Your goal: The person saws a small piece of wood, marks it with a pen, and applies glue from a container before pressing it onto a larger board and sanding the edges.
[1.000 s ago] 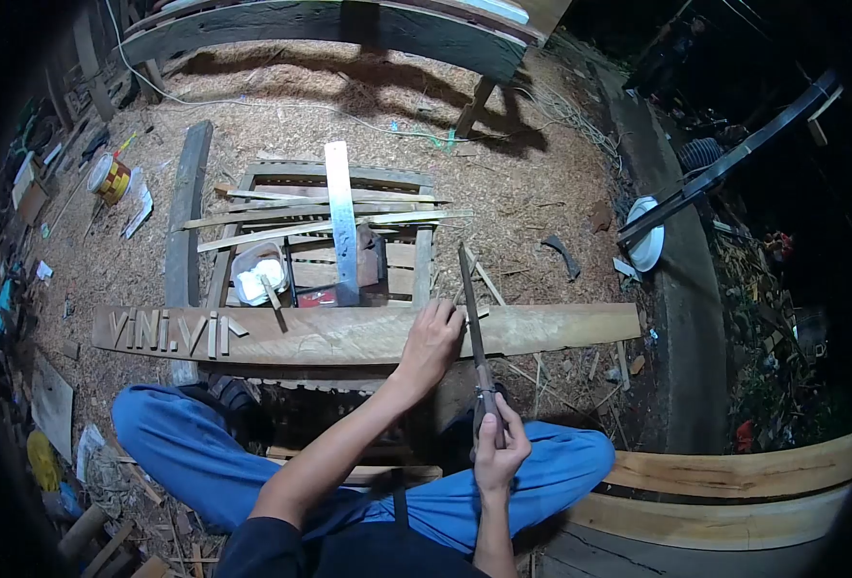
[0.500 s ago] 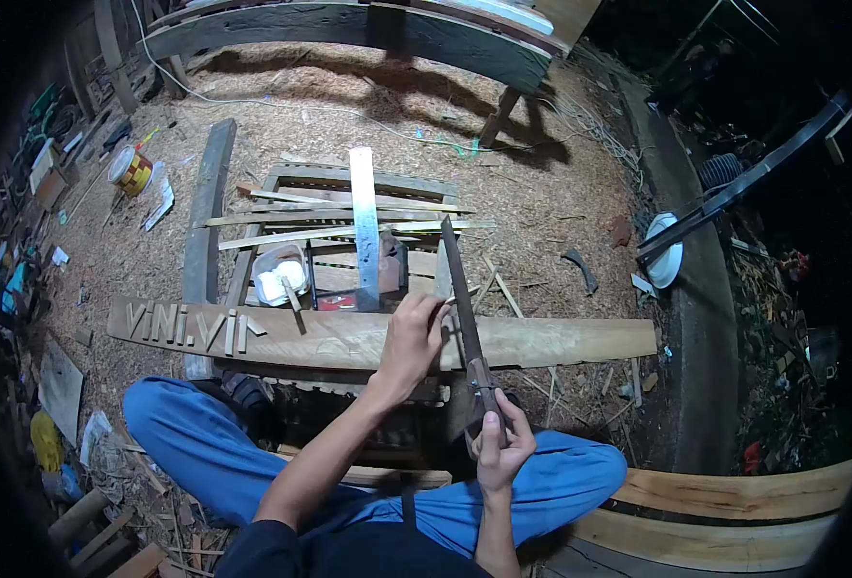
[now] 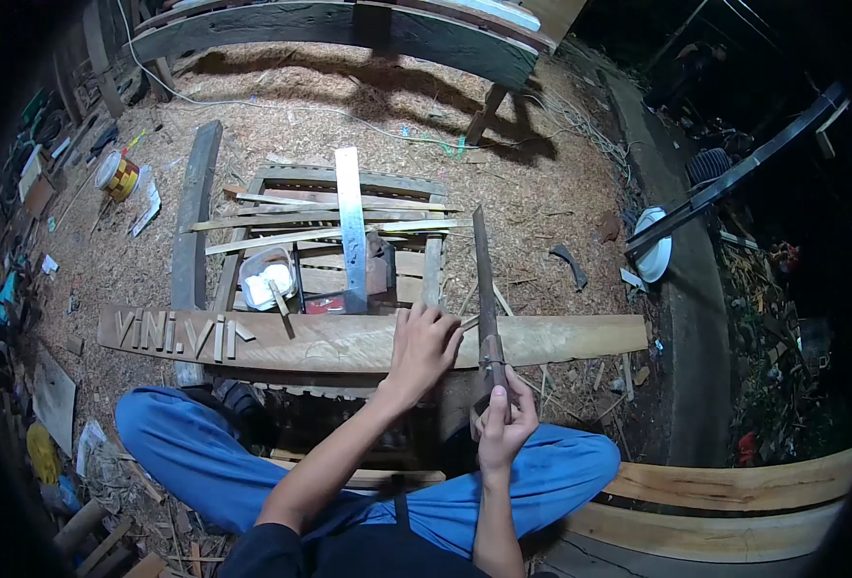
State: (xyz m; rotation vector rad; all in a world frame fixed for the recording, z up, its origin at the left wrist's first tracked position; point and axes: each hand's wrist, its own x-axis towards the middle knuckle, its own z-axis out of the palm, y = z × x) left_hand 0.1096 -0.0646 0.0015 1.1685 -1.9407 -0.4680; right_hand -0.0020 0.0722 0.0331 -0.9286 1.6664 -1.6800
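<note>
A long, narrow dark blade (image 3: pixel 485 265) with a wooden handle, like a long knife, points away from me. My right hand (image 3: pixel 506 424) is wrapped round its handle. Left of the blade, my left hand (image 3: pixel 428 345) is over the board with fingers bent, apparently pinching a small pale wood strip (image 3: pixel 468 322) that is partly hidden. Beneath lies a long wooden board (image 3: pixel 561 339), crosswise before my knees. Raised wooden letters (image 3: pixel 170 334) reading roughly "VINI.VIR" sit on its left end.
Beyond the board, a slatted wooden pallet (image 3: pixel 406 265) carries thin wood strips (image 3: pixel 281 217), a metal ruler-like strip (image 3: pixel 351 222) and a plastic tub (image 3: pixel 268 279) of white paste with a stick. A workbench (image 3: pixel 301 34) stands behind. Planks (image 3: pixel 724 486) lie right; a person (image 3: pixel 691 72) is far back.
My left hand has turned and come closer to the board, away from the blade. The blade has swung more upright and shifted right. The view has shifted slightly.
</note>
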